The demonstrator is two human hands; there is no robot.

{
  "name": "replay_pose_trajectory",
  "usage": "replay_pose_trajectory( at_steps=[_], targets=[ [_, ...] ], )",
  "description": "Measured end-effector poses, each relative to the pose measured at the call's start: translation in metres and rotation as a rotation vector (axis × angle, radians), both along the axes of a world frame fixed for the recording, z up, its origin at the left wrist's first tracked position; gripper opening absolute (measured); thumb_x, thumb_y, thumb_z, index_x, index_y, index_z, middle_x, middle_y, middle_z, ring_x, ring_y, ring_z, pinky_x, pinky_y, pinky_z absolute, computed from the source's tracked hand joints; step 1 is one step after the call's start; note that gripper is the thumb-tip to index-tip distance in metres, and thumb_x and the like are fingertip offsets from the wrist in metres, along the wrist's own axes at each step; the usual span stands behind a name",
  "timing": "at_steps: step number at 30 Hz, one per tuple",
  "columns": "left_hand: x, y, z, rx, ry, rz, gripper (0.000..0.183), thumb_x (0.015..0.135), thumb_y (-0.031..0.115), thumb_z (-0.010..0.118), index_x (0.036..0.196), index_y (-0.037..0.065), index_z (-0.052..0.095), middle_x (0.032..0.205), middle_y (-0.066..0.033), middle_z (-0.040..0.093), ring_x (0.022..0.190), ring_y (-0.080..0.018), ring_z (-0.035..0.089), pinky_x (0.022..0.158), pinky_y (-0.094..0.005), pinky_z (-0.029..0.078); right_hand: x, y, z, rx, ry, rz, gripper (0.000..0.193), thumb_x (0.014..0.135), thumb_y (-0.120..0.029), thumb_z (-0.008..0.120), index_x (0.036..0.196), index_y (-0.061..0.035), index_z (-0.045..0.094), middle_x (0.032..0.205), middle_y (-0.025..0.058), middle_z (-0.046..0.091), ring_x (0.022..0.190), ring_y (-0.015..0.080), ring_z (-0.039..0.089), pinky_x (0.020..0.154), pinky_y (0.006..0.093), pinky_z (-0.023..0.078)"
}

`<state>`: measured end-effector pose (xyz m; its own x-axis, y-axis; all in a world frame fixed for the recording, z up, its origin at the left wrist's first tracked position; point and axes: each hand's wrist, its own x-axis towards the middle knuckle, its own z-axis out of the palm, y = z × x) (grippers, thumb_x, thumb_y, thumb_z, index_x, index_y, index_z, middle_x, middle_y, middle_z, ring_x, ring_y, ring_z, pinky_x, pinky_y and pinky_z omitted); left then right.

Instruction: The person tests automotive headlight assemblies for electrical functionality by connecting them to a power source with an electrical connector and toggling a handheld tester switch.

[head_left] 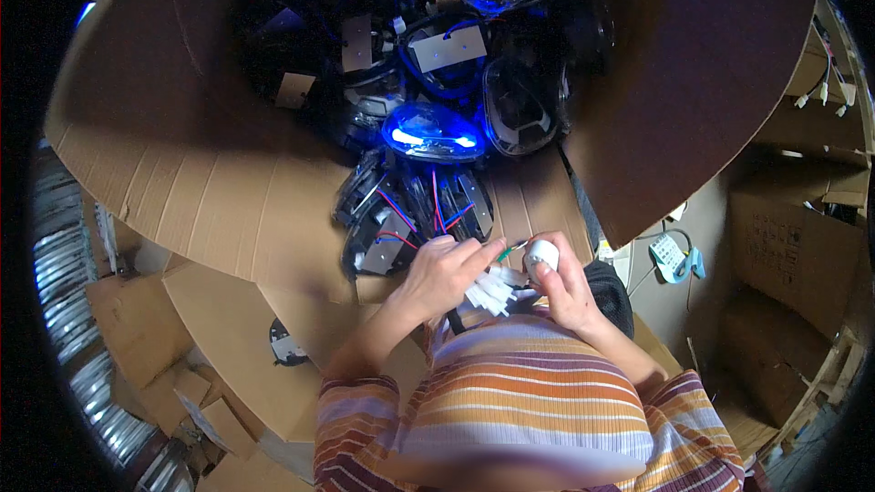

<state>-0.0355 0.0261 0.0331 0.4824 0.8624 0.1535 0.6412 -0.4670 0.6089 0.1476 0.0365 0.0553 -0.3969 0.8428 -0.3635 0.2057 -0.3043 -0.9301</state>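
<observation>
My left hand [447, 271] pinches thin green wires [509, 251] that run toward my right hand. My right hand [563, 287] grips a small white round part [541, 257]. A bunch of white connector plugs [490, 292] hangs between the two hands, just below them. Right in front of my hands lies a row of black oval housings with red and blue wires [415, 214], stacked on edge inside a big cardboard box [219, 191].
The box holds several more black shells [519, 107], some wrapped in blue film [433, 134] and some with tan labels [448, 48]. Loose cardboard sheets [164, 328] lie at the left. Another carton [793, 246] and a small white-and-teal device [673, 258] sit at the right.
</observation>
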Motion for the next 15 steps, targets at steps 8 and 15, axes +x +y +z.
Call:
replay_pose_trajectory(
  at_steps=[8,15],
  targets=[
    [-0.034,0.012,0.033,0.009,-0.329,0.421,0.023,0.074,0.027,0.046,0.083,0.010,0.059,0.092,-0.0082,0.049,0.085,-0.0200,0.045,0.069,-0.0312,0.036,0.026,0.017,0.010,-0.297,0.423,-0.346,0.024,0.076,-0.026,0.040,0.092,-0.0080,0.039,0.074,0.0032,0.046,0.060,0.0077,0.043,0.046,0.0179,0.035],
    [-0.045,0.059,0.058,-0.574,-1.001,0.498,0.037,0.084,0.032,0.028,0.091,0.001,0.047,0.049,0.0004,0.040,0.043,-0.0044,0.033,0.042,-0.0169,0.028,0.042,0.024,0.023,-0.265,0.333,-0.389,0.037,0.069,-0.038,0.045,0.091,-0.0089,0.040,0.071,0.0057,0.047,0.063,0.0104,0.046,0.044,0.0170,0.036]
  ],
)
